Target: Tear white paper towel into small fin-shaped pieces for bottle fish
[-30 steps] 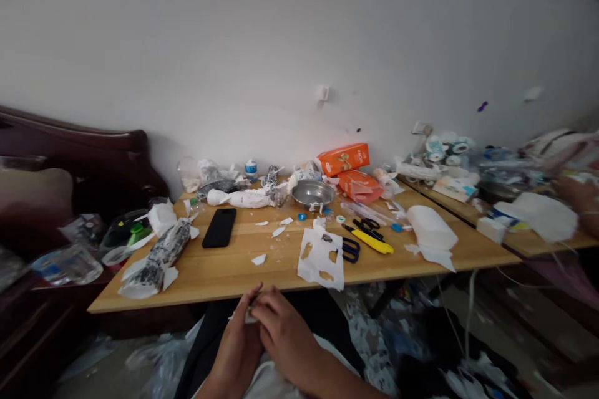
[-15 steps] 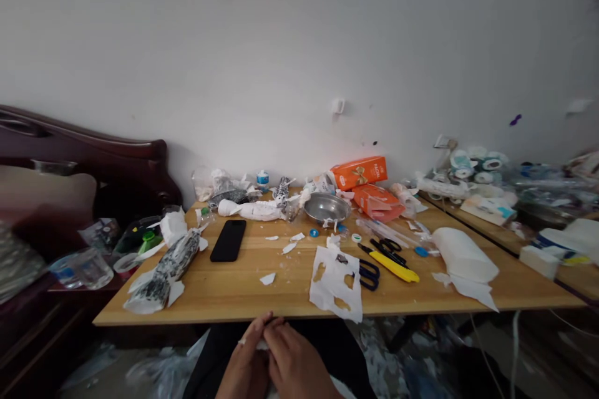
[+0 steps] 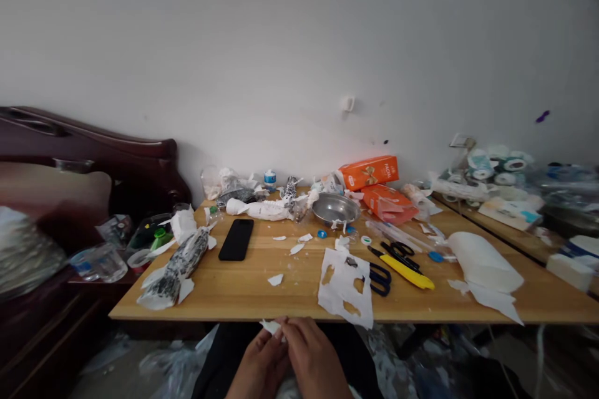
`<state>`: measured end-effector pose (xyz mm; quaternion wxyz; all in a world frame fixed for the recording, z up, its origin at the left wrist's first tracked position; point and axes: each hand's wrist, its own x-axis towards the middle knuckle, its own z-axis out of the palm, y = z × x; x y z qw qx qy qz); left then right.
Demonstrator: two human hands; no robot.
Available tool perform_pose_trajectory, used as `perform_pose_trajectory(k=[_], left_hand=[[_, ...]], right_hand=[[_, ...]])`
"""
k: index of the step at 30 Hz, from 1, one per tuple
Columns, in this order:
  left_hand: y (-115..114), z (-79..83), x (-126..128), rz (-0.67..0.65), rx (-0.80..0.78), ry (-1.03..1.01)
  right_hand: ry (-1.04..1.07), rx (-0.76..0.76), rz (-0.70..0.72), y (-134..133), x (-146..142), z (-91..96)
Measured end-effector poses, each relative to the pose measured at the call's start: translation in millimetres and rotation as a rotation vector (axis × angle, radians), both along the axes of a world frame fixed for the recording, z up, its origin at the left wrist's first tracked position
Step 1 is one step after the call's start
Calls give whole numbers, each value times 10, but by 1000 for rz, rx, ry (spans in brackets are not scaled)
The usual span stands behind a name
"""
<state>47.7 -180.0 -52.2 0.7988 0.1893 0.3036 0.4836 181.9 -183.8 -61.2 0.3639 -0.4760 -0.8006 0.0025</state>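
Observation:
Over my lap, just in front of the table edge, my left hand (image 3: 262, 358) and my right hand (image 3: 314, 354) meet with bent fingers. A small scrap of white paper (image 3: 270, 326) sticks up from between their fingertips. Something whitish shows lower down between the palms, mostly hidden. Beyond the hands, a white sheet with torn holes (image 3: 339, 296) hangs slightly over the front edge of the table. Dark-handled scissors (image 3: 381, 280) lie partly under that sheet, with a yellow utility knife (image 3: 407, 271) beside them.
The wooden table (image 3: 290, 296) carries a black phone (image 3: 236, 240), a metal bowl (image 3: 336, 207) and a paper-wrapped, black-smeared form (image 3: 175, 268). Orange tissue packs (image 3: 369, 173) stand against the wall. A white paper roll (image 3: 484, 260) lies at right. Paper scraps and bottle caps are scattered about.
The paper scrap now shows more clearly above my fingertips. My hands have shifted slightly right in view, and the whole scene has slid rightward as my head turned a little left.

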Motion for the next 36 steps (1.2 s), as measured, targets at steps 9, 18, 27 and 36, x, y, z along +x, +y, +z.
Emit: perform_pose_trajectory(k=[9, 18, 27, 36], left_hand=[[-54, 35, -24, 49, -18, -6], [-53, -35, 2, -9, 18, 65], [17, -20, 39, -13, -4, 186], [-5, 102, 16, -34, -46, 53]], right_hand=[[55, -52, 62, -80, 43, 46], [98, -87, 33, -83, 119, 29], [145, -76, -18, -83, 104, 1], [144, -117, -27, -119, 100, 139]])
